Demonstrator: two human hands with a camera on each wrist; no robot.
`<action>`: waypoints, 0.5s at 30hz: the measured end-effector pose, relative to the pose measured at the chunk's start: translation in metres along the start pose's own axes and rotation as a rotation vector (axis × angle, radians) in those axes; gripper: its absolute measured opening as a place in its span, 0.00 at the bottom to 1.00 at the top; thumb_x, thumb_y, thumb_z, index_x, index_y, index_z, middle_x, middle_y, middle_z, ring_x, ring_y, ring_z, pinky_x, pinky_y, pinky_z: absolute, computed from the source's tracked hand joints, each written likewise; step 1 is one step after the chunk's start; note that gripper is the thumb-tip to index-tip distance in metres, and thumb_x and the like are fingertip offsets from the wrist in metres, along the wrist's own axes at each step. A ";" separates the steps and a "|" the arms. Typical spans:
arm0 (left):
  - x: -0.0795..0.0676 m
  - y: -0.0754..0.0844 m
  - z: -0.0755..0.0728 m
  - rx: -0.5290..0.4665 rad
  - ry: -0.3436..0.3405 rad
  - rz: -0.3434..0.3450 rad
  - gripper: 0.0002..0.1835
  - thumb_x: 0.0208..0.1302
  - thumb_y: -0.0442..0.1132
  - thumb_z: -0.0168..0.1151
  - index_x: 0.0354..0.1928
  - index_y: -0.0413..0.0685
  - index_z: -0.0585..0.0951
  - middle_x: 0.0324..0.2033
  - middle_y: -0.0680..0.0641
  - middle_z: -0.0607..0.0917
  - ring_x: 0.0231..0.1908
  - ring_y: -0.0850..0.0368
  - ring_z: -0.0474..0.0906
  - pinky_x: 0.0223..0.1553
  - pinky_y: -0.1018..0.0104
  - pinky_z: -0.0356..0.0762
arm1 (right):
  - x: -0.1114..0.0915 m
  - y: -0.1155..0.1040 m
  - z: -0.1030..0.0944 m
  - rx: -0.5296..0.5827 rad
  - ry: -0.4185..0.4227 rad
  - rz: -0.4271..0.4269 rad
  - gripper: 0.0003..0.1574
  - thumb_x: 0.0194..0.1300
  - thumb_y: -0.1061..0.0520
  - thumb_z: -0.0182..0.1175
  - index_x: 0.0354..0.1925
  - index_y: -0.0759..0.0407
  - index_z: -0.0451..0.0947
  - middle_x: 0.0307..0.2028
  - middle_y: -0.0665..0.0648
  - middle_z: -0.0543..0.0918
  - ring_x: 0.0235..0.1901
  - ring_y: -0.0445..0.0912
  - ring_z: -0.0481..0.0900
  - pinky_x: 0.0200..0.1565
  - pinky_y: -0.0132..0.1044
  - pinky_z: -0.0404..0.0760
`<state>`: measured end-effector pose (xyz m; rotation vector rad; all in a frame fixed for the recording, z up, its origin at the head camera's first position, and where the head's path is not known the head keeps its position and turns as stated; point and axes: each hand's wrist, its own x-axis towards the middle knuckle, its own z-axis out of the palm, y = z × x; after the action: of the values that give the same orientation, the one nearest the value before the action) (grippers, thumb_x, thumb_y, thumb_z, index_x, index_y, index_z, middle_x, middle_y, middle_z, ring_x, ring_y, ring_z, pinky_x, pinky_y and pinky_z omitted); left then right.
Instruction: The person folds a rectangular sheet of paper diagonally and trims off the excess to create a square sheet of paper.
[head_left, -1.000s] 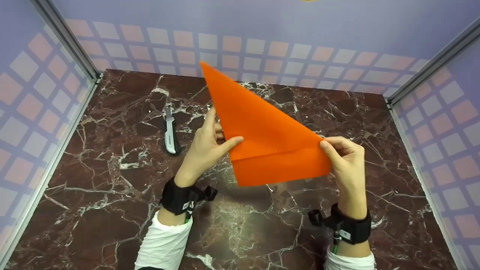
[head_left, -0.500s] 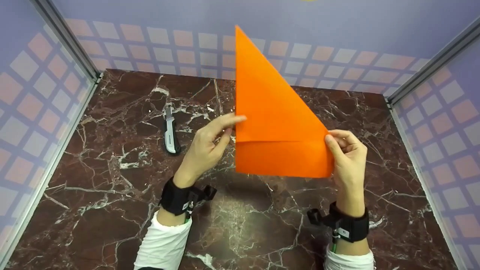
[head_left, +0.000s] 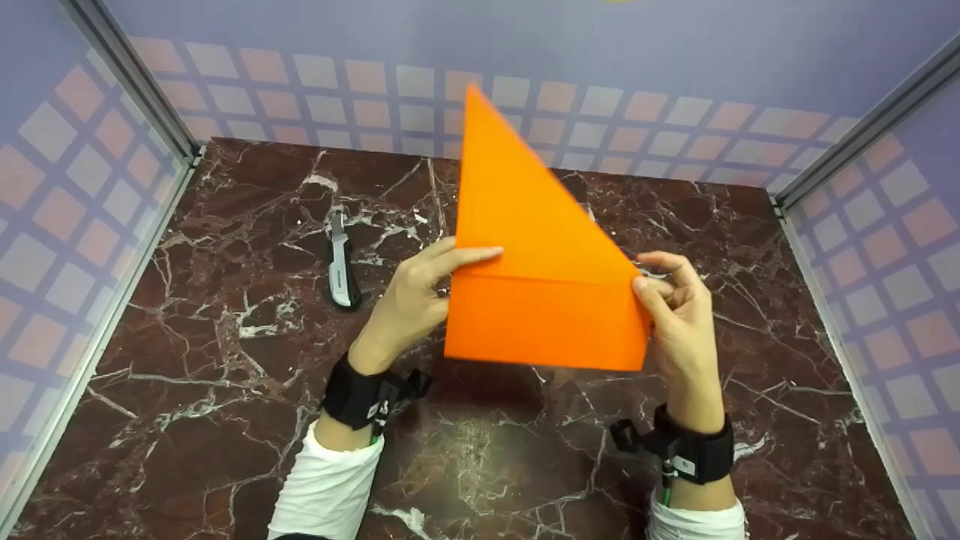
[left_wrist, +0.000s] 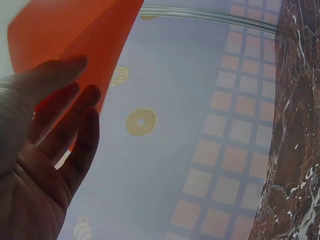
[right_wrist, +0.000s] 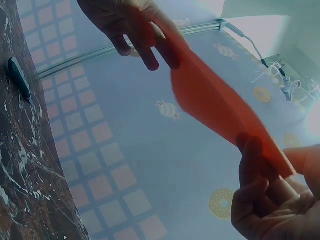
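Note:
A folded sheet of orange paper (head_left: 540, 322) is held up over the table, its pointed tip toward the back wall and a crease running across its lower part. My left hand (head_left: 412, 292) is at its left edge, index finger laid across the front and thumb behind. In the left wrist view the paper (left_wrist: 65, 30) passes among the left hand's fingers. The right hand (head_left: 682, 315) pinches the right edge between thumb and fingers, as the right wrist view also shows at the paper's (right_wrist: 215, 100) near end. A utility knife (head_left: 341, 270) lies left of the left hand.
The dark red marbled tabletop (head_left: 480, 465) is enclosed by a back wall (head_left: 675, 67) and side walls with pale checks. Black straps with small cameras sit on both wrists. In the right wrist view, white cables (right_wrist: 285, 82) show at upper right.
The paper swung upright from a leftward slant, then dropped slightly and shifted left. The left thumb went from front to behind the paper, with the index finger now across the front. The knife stayed put.

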<state>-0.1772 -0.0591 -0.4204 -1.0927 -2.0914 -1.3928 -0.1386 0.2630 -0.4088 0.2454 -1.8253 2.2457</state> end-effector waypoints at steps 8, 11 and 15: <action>0.000 0.000 0.000 -0.042 -0.041 0.029 0.24 0.59 0.30 0.79 0.59 0.43 0.87 0.54 0.36 0.86 0.51 0.44 0.84 0.54 0.54 0.84 | 0.000 0.003 -0.002 -0.053 -0.049 -0.132 0.16 0.74 0.75 0.58 0.50 0.68 0.90 0.42 0.53 0.93 0.38 0.38 0.88 0.41 0.27 0.84; -0.001 0.000 -0.001 -0.050 -0.053 0.019 0.25 0.59 0.30 0.79 0.60 0.42 0.87 0.57 0.35 0.85 0.53 0.44 0.84 0.55 0.54 0.84 | 0.000 0.002 -0.004 -0.098 -0.065 -0.135 0.14 0.74 0.75 0.57 0.47 0.72 0.89 0.41 0.52 0.93 0.37 0.39 0.88 0.40 0.27 0.84; -0.001 0.002 -0.003 -0.052 -0.067 -0.003 0.26 0.60 0.32 0.79 0.61 0.42 0.86 0.58 0.36 0.84 0.55 0.44 0.83 0.58 0.54 0.83 | -0.001 0.001 -0.008 -0.157 -0.138 -0.135 0.11 0.76 0.73 0.57 0.46 0.79 0.85 0.41 0.52 0.93 0.35 0.38 0.85 0.38 0.27 0.83</action>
<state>-0.1756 -0.0621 -0.4187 -1.1729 -2.1147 -1.4377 -0.1378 0.2709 -0.4116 0.4901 -1.9779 2.0281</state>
